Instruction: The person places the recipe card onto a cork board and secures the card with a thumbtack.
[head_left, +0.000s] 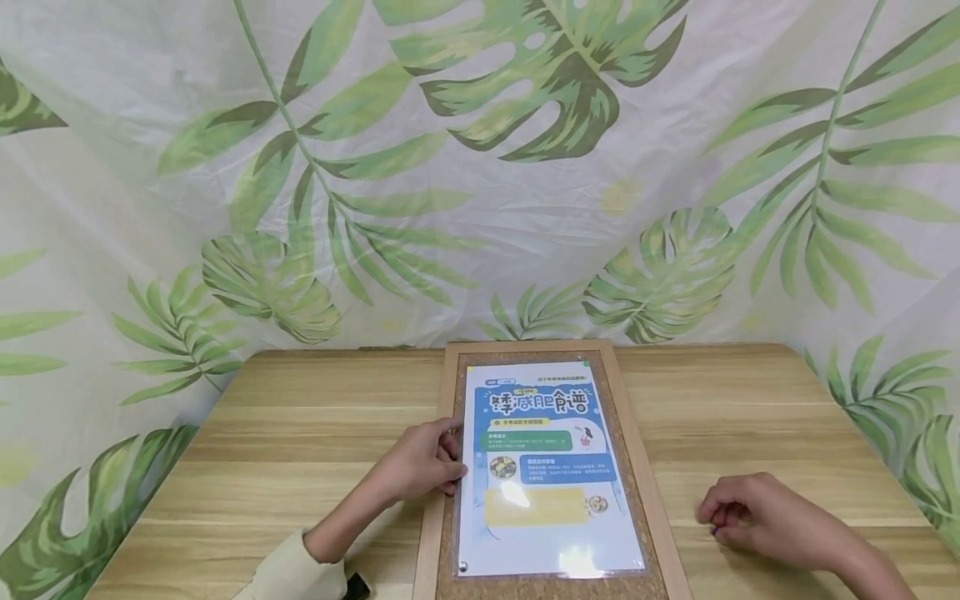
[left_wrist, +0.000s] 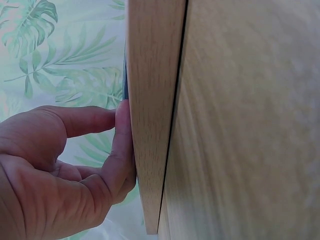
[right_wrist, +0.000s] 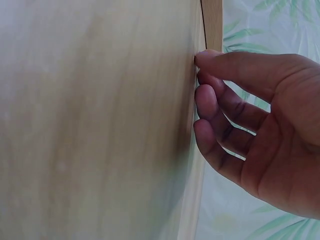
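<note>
A laminated sheet [head_left: 551, 537] with blue, green and yellow panels lies on a wood-framed cork board [head_left: 652, 500]. My left hand [head_left: 423, 458] is at the sheet's left edge, thumb and forefinger pinching it. In the left wrist view that hand [left_wrist: 60, 165] shows curled fingers against the frame's side [left_wrist: 152, 100]. To the right of the board, my right hand [head_left: 776, 521] is low over the table, pinching a tiny blue-purple thing [head_left: 714, 530]. Its kind is too small to tell. The right wrist view shows this hand [right_wrist: 260, 125] with curled fingertips at the table surface.
Small pins or studs mark the sheet's corners: a green one [head_left: 587, 362] at top right and a silver one [head_left: 462, 567] at lower left. A black object [head_left: 357, 587] lies by the left sleeve. Behind the wooden table [head_left: 315, 417] hangs a leaf-patterned curtain [head_left: 525, 225].
</note>
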